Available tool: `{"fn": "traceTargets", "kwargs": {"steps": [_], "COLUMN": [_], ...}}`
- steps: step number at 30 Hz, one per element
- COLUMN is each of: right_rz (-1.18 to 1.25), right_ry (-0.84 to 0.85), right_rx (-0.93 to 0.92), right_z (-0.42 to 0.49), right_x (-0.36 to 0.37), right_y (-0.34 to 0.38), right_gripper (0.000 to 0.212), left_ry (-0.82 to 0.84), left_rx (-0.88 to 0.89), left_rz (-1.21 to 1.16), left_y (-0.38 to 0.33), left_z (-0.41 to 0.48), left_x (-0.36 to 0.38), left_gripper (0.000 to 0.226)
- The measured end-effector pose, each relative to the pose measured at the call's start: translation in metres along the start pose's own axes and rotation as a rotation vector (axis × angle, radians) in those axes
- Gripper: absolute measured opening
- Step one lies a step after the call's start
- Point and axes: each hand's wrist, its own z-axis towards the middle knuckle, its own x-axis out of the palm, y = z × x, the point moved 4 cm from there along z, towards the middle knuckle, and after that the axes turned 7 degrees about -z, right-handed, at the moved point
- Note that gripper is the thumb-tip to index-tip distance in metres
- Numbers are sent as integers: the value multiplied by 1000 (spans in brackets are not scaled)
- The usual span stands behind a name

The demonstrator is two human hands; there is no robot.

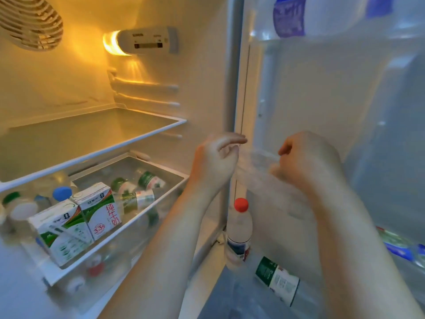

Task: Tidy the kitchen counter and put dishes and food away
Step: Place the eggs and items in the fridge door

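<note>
Both my hands are raised in front of the open fridge, at the seam between the cabinet and the door. Between them stretches a clear plastic bag (257, 166), thin and blurred. My left hand (216, 160) pinches its left edge with curled fingers. My right hand (308, 160) grips its right side, knuckles toward the camera. I cannot make out anything inside the bag. Two green-and-white milk cartons (76, 222) stand in a clear drawer (128, 229) at lower left.
A bare glass shelf (92, 134) sits above the drawer, which also holds several small bottles (147, 183). A red-capped bottle (239, 229) stands in the door rack, a green-labelled bottle (278, 279) lies beside it. The lamp (142, 40) glows at the top.
</note>
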Motion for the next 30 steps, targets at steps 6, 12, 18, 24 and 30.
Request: {"fn": "traceTargets", "kwargs": {"steps": [6, 12, 18, 24, 30], "right_rz": [-63, -129, -283, -299, -357], "right_ry": [46, 88, 84, 77, 116], "right_rx": [32, 13, 7, 28, 20], "right_z": [2, 3, -3, -4, -3], "right_x": [6, 15, 28, 26, 26], "right_y": [-15, -17, -22, -28, -31], "right_gripper": [31, 21, 20, 22, 27], "left_ry": [357, 637, 812, 909, 833], "left_rx": [-24, -126, -205, -219, -287], "left_rz": [-12, 218, 266, 265, 236], "left_y": [-7, 5, 19, 12, 13], "left_z": [19, 24, 22, 21, 19], "left_x": [40, 74, 85, 88, 90], "left_gripper": [32, 19, 31, 36, 31]}}
